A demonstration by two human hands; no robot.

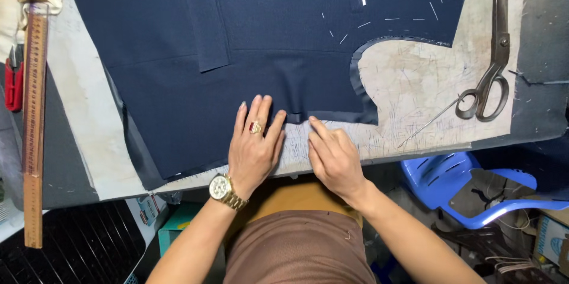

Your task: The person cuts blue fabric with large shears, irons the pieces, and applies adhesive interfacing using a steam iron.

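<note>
1. Neither hand grips: left hand point(255, 147) lies flat, fingers spread, pressing the navy cloth point(237, 41); right hand point(335, 156) fingertips touch its near edge.
2. Cloth lies flat across the table point(427, 82).
3. Looks soft, light, limp and likely to shift; best taken by pinching the near edge.

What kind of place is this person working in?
Most likely a tailor's or garment workshop. A cut piece of navy cloth with chalk marks lies on a worn, chalk-scribbled cutting table, large tailor's shears rest at the right, and a long wooden ruler lies at the left.
</note>
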